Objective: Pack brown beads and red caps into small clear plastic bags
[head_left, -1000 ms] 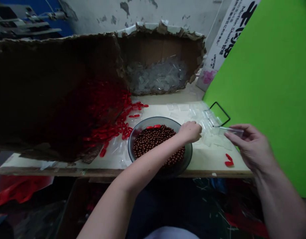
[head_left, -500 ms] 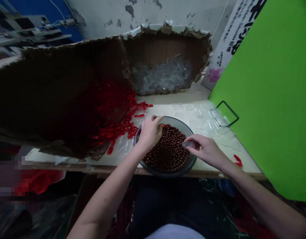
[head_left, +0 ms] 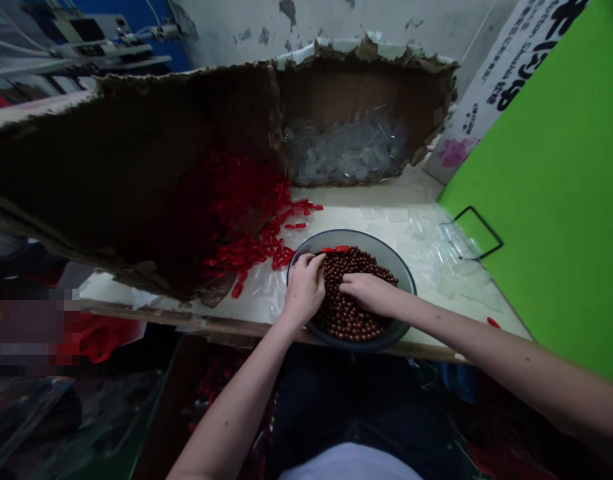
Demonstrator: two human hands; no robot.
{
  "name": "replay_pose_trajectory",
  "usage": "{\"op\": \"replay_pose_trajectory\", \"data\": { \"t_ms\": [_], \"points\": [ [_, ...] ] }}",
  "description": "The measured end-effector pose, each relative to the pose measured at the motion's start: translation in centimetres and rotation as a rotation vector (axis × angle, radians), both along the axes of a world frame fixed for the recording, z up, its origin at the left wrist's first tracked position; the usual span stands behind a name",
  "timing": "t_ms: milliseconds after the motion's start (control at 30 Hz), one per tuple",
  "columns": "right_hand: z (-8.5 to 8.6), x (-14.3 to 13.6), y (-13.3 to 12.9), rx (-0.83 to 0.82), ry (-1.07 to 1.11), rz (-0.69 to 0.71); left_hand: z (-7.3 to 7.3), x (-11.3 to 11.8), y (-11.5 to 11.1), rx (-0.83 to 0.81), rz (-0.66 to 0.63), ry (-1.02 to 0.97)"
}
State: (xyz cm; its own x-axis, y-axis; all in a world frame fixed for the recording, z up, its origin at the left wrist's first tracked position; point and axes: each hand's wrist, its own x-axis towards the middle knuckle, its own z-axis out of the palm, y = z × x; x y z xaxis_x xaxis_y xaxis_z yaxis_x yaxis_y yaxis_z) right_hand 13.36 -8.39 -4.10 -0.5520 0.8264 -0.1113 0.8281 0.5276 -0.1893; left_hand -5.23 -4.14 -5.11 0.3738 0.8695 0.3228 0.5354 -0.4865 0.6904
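Note:
A dark round bowl (head_left: 354, 348) full of shiny brown beads (head_left: 359, 320) stands at the table's front edge. My left hand (head_left: 305, 288) rests over the bowl's left side, its fingers curled down at the beads. My right hand (head_left: 370, 293) reaches in from the right with its fingertips pressed together among the beads. What either hand holds is hidden behind the fingers. Small red plastic pieces (head_left: 342, 249) lie on the beads by the bowl's far wall, just beyond my left fingertips.
Left of the bowl, a torn cardboard box (head_left: 151, 120) spills a heap of red plastic pieces (head_left: 241, 220). Its right compartment holds clear plastic pieces (head_left: 346, 153). More clear cases (head_left: 426, 247) lie right of the bowl, beside a green panel (head_left: 551, 200) with a black wire loop (head_left: 501, 243).
My right hand has moved left and down into the beads; the clear plastic piece it held no longer shows. Red pieces now show at the bowl's far side. The view has shifted.

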Motion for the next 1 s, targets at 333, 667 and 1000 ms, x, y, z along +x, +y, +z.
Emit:
{"op": "replay_pose_trajectory", "data": {
  "t_ms": [333, 667, 1000],
  "points": [
    [1.5, 2.5, -1.5, -0.421, 1.02, -0.451, 1.0, -0.2, 0.1, -0.038, -0.005, -0.224],
    [6.1, 1.8, -3.1, -0.272, 1.221, -0.5, 4.3, 2.1, -3.2, -0.657, -0.442, -0.698],
    [8.3, 2.7, -4.0, -0.194, 1.175, -0.47, 5.5, 1.8, -3.9, -0.789, -0.362, -0.93]
  ]
}}
